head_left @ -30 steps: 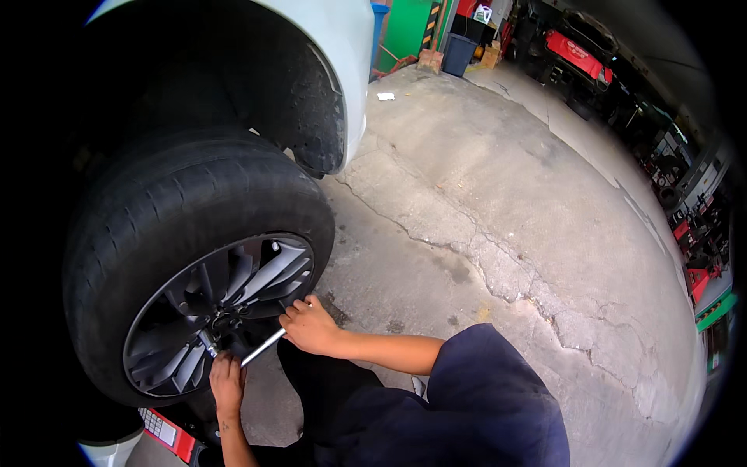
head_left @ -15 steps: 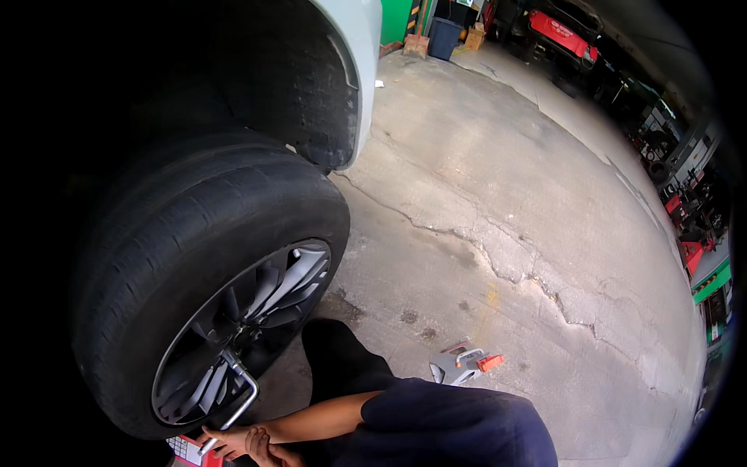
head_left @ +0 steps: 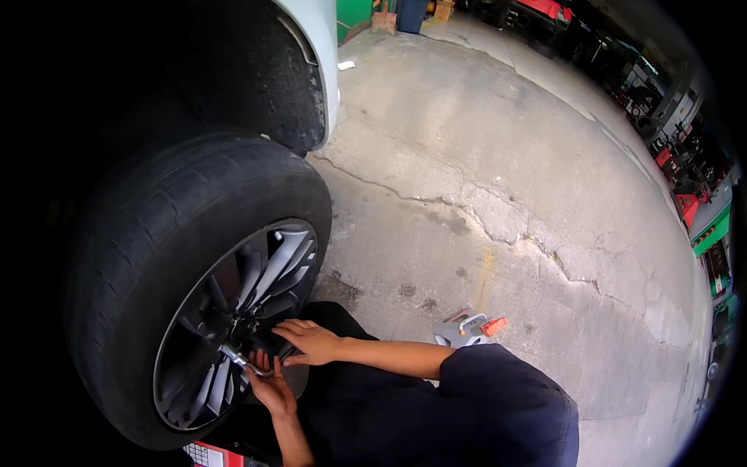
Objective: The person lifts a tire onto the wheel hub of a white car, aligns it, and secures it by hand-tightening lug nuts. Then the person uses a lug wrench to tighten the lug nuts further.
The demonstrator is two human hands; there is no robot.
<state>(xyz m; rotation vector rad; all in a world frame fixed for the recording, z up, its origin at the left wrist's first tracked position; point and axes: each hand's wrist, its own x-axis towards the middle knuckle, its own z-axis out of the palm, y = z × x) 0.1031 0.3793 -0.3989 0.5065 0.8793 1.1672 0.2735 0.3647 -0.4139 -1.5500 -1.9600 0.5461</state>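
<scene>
A bent metal lug wrench (head_left: 236, 356) has its socket end at the hub area of a dark-and-silver alloy wheel (head_left: 286, 257). My left hand (head_left: 274, 391), palm up, cradles the wrench near its bend, with its fingers loosely curled and spread around the bar. Just to the right, my right hand (head_left: 313, 342) reaches out over the lower right of the rim, its fingers stretched and holding nothing. The wrench's far end is hidden by my hands. A worn black tire (head_left: 132, 288) surrounds the wheel, under the light-coloured car body (head_left: 327, 78).
A grey device with an orange-red part (head_left: 465, 333) stands on the cracked concrete floor (head_left: 436, 140) to my right. A red case (head_left: 214, 455) sits below the tire. At the far edge are a dark blue bin (head_left: 411, 15) and a white scrap (head_left: 346, 65).
Both hands have moved up from the wrench's lower end toward the hub. The wrench handle has swung from lower left to the right. My right hand has come off the wrench.
</scene>
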